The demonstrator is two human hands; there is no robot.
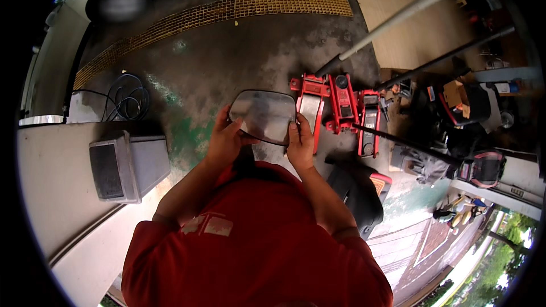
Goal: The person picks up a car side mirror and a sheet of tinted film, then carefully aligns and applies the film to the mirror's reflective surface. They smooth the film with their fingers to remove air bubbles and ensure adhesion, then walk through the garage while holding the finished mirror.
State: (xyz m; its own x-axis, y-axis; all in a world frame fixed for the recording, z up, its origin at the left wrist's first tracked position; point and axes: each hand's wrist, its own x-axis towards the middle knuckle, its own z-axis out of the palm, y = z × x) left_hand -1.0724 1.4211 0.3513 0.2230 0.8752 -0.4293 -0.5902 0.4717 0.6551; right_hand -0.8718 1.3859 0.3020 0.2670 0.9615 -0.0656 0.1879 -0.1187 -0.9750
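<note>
Red short-sleeved shirt (267, 250), pale print (218, 227).

A grey, glossy, mirror-like plate (264, 115) with a thin dark rim and a rounded four-sided outline is held up between the left hand (223, 134) at its left end and the right hand (300, 141) at its right. Its broad face is turned up to view, longer from side to side, the lower edge sloping down rightward. A blurred darker patch shows mid-surface; the visible face looks whole.

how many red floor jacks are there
3, side by side, right of the held glassy panel: the left jack, the middle jack and the right jack. Others may be hidden.
</note>
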